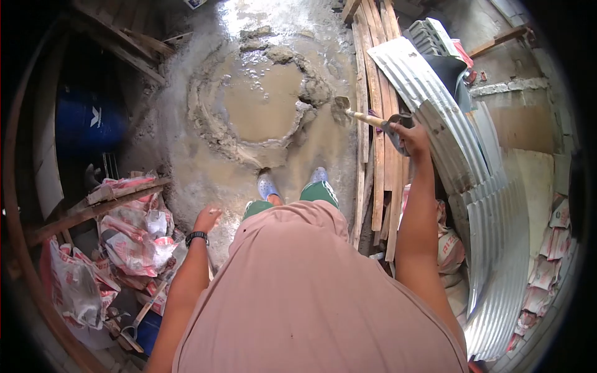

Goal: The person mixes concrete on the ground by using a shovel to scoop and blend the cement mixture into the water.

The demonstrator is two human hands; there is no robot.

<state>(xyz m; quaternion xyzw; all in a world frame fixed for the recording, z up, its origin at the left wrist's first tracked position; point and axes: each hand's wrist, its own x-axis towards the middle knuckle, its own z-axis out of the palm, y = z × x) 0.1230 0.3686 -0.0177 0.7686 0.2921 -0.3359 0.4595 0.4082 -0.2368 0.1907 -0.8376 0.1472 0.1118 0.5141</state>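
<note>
My right hand (pixel 411 137), out to the right at arm's length, is closed round the grip of a shovel (pixel 368 118). Its pale wooden shaft points left, and the muddy blade rests by the wet floor beside the planks. My left hand (pixel 209 219) hangs low beside my left hip, holding nothing, its fingers loosely apart; a black watch is on that wrist. Ahead of my feet lies a ring of wet grey mortar mix (pixel 214 133) with a pool of murky water (pixel 261 102) inside it. The ring's right side is broken and lumpy.
Long wooden planks (pixel 377 81) and corrugated metal sheets (pixel 491 211) line the right side. Crumpled cement bags (pixel 134 239) are heaped at left, near a blue drum (pixel 93 121). Hollow blocks (pixel 429 37) stand at upper right. Muddy water covers the floor around my shoes (pixel 267 186).
</note>
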